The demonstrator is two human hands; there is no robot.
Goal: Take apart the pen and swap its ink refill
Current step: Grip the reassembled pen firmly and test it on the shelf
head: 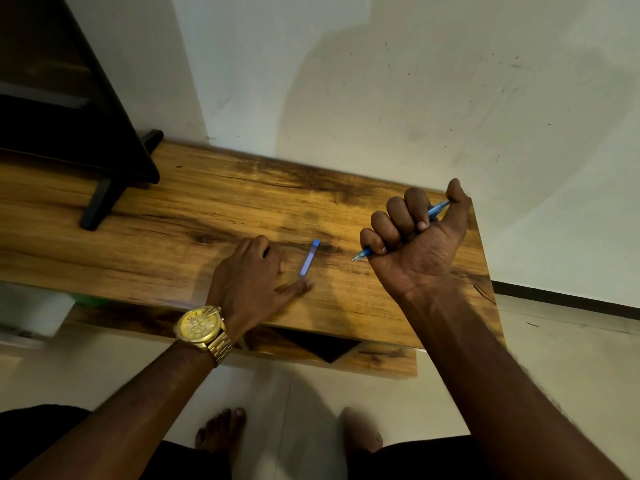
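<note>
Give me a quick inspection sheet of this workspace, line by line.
Surface: wooden table, against a pale wall.
Job's things: blue pen in the right fist, tip pointing left; blue cap lying on the table.
Clutter: black stand at far left.
Grippers: right hand grips the pen; left hand rests flat beside the cap, gold watch on its wrist.
Cables: nothing seen.
Surroundings: tiled floor, bare feet below.

Matt grained wood tabletop (pixel 194 216), translucent blue plastic pen (pixel 437 210), glossy metal watch (pixel 202 329)
</note>
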